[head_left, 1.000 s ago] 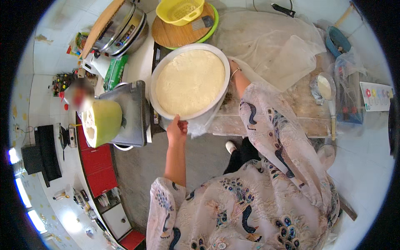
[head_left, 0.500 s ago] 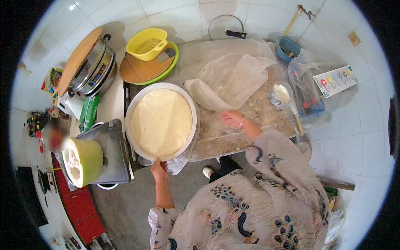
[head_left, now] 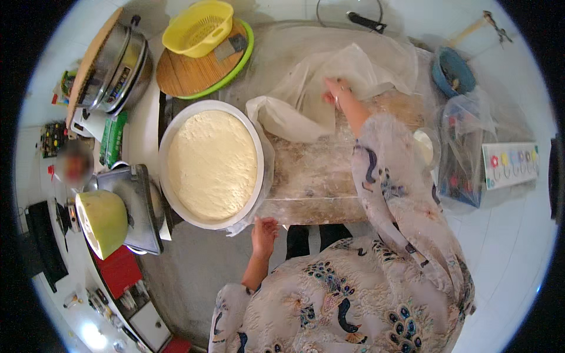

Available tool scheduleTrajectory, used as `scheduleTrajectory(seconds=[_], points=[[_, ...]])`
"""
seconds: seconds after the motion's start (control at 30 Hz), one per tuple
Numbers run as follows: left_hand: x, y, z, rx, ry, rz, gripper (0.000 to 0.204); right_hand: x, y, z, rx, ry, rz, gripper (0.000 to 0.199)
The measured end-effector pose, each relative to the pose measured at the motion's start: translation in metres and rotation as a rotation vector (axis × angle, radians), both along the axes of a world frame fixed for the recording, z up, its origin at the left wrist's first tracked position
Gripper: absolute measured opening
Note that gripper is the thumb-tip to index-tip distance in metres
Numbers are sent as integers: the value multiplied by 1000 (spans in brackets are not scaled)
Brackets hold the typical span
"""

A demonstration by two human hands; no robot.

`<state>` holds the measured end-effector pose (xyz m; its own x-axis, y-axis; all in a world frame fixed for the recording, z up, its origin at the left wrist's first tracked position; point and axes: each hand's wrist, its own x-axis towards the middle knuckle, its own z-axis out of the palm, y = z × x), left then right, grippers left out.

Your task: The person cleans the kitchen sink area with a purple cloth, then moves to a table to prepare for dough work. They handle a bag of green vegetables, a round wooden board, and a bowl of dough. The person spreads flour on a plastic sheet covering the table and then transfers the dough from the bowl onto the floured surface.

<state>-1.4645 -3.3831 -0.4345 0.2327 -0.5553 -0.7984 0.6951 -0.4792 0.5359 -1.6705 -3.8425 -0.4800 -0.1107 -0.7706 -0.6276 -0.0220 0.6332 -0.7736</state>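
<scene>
A wide, pale metal basin filled with a smooth mass of cream-coloured dough stands at the left of the table. Close to its lower right rim is my left hand, just off the table's front edge; its fingers are loosely bent and apart, with nothing visible in them. Farther back, my right hand reaches over a crumpled translucent cloth or plastic sheet. Its fingers are spread against the sheet's folds, and no firm hold shows.
Behind the basin, a yellow colander sits on a round wooden board. A blue basket and a white-topped cup are on the right. Steamer pots stand left, above a yellow-green bucket.
My left hand has let go of the basin's rim and shifted right. My right hand has moved away from me, from the bare boards onto the translucent sheet. The whole view has shifted.
</scene>
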Motion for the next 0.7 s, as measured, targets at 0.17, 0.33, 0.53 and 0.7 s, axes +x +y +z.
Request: scheduleTrajectory(seconds=[0.17, 0.33, 0.53, 0.7], points=[[-36, -33, 8, -36, -46, 19, 46, 65, -106, -17, 151, -112, 284, 48], [-41, -21, -6, 39, -103, 106, 46, 132, -185, 1, -292, -308, 539, 47], [-23, -36, 19, -45, -139, 448, 50, 148, -160, 15, -347, -423, 440, 45], [0, -53, 38, -66, -34, 573, 43, 55, -26, 35, -782, -129, 78, 18]])
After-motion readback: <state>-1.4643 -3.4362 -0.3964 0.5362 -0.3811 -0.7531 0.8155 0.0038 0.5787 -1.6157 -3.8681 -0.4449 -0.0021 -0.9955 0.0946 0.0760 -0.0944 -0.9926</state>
